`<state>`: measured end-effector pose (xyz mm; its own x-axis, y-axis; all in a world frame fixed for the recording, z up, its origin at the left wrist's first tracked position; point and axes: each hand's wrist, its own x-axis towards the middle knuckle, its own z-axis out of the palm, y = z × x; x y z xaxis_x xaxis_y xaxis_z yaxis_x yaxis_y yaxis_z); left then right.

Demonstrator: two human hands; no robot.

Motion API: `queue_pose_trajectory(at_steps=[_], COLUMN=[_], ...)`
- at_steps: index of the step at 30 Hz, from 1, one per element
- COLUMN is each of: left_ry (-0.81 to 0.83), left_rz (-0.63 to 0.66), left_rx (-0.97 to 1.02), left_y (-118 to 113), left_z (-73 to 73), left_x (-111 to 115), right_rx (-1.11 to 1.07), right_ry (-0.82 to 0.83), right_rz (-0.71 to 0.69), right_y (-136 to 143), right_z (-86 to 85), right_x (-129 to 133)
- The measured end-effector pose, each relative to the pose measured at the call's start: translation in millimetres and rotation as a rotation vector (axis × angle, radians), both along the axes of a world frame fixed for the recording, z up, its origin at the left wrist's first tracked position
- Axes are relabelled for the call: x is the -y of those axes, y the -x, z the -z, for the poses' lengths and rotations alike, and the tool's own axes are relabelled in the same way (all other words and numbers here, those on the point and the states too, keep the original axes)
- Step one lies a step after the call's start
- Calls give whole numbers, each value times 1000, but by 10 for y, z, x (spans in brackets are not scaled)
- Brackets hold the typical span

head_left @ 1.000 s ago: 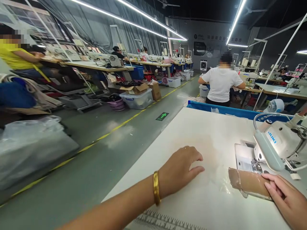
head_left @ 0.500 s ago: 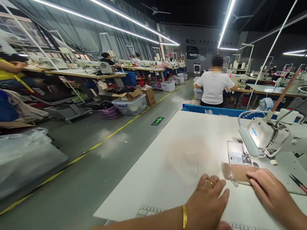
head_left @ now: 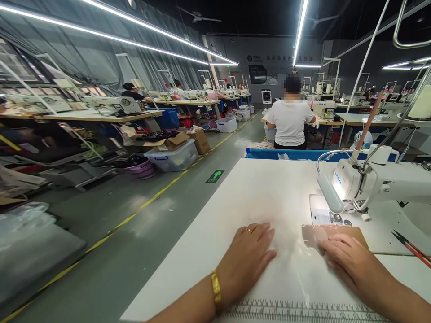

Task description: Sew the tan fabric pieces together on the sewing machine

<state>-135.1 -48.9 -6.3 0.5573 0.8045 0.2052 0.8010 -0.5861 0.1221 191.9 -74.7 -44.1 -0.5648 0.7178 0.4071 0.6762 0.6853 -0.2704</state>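
My left hand [head_left: 247, 260], with a gold ring and bracelet, lies palm down on the white table [head_left: 215, 224], fingers stretched forward and nothing under them that shows. To its right, my right hand [head_left: 350, 262] rests on a flat pinkish-brown piece with a clear shiny cover [head_left: 311, 235]. Its fingers are bent over the piece's lower edge, and their tips are slightly blurred. The piece lies just in front of the needle area of a white sewing machine [head_left: 348, 181], whose lamp is lit.
Red-handled scissors [head_left: 412, 249] lie at the right. A ruler strip [head_left: 289, 309] runs along the near table edge. Beyond the table is a blue cloth bin [head_left: 289, 154], then a seated person in a white shirt [head_left: 291, 121]. An aisle with a yellow line [head_left: 151, 202] runs left.
My left hand has moved left, away from the piece, and flattened on the table. My right hand has shifted left along the piece. The camera view has turned slightly right.
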Motion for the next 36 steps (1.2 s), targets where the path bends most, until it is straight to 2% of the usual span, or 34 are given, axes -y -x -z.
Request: queue_pose_trajectory(at_steps=[3, 5, 8, 11, 13, 15, 18, 20, 23, 26, 27, 28, 29, 31, 32, 33, 34, 36], left_ry=[-54, -107, -228, -276, -176, -3, 223, 290, 325, 420, 521, 682, 890, 1337, 1486, 1554, 1529, 1274], left_rz=[-6, 12, 64, 167, 269, 325, 296, 287, 311, 328, 323, 313, 299, 249, 216, 184, 167, 167], left_rx=[-16, -8, 82, 241, 289, 264, 196, 172, 190, 328, 402, 482, 564, 704, 745, 756, 726, 604], left_y=[118, 143, 68, -171, -403, -659, -1006, -1163, -1236, -1155, -1121, -1095, -1081, -1098, -1126, -1163, -1205, -1281], left_z=[70, 61, -51, -218, -301, -326, -251, -161, -52, -61, -96, -146, -207, -339, -398, -443, -470, -463], left_x=[-25, -36, -83, -125, -119, -95, -77, -95, -141, -152, -144, -133, -123, -122, -136, -159, -189, -265], right_rx=[21, 16, 6, -15, -69, -118, -124, -97, -62, -77, -104, -175, -279, -479, -546, -587, -600, -573], right_ry=[-29, -41, -2, 104, 103, 61, 67, 129, 280, 351, 405, 529, 717, 1052, 1140, 1179, 1179, 1132], right_rz=[-5, -2, 10, -3, 6, 60, 102, 71, 96, 102, 91, 83, 85, 3, -17, -24, -11, 39], right_y=[-276, -448, -661, -776, -770, -688, -445, -250, -36, -20, -59, -113, -174, -288, -330, -360, -379, -398], right_z=[8, -4, -60, -174, -270, -360, -434, -430, -399, -435, -468, -506, -547, -621, -648, -666, -673, -660], right_x=[201, 332, 493, 567, 540, 443, 188, -7, -214, -202, -153, -93, -34, 46, 55, 43, 11, -87])
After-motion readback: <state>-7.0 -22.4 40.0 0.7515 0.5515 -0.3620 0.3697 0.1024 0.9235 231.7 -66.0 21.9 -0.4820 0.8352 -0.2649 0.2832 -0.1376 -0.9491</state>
